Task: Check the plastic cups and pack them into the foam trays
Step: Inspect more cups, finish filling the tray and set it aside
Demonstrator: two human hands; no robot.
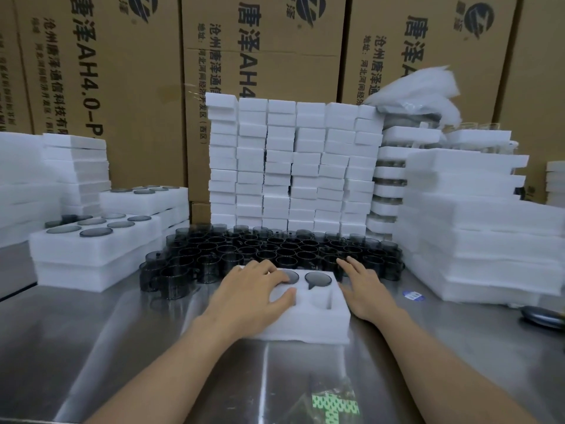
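Steel table [76, 347] carries foam trays [91, 249] before cartons [122, 87].

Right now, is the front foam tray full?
Not full: the foam tray has an empty near right hole; a cup sits behind it.

Your view is bright and evenly lit, with the light seeming to come from above. The steel table [91, 347] throws back broad white glare at 7 o'clock and a pale streak at 6 o'clock, beside a green reflection [334, 405]. The white foam stacks [293, 166] at 12 and 3 o'clock are nearly washed out, so their edges blend. Shadows are soft: 1 thin line under the foam tray [318, 319]. The dark cups [275, 249] lose detail in shade. The wide lens bows the cartons [122, 71] at 10 and 2 o'clock. The plastic bag [428, 87] at 1 o'clock is smeared.
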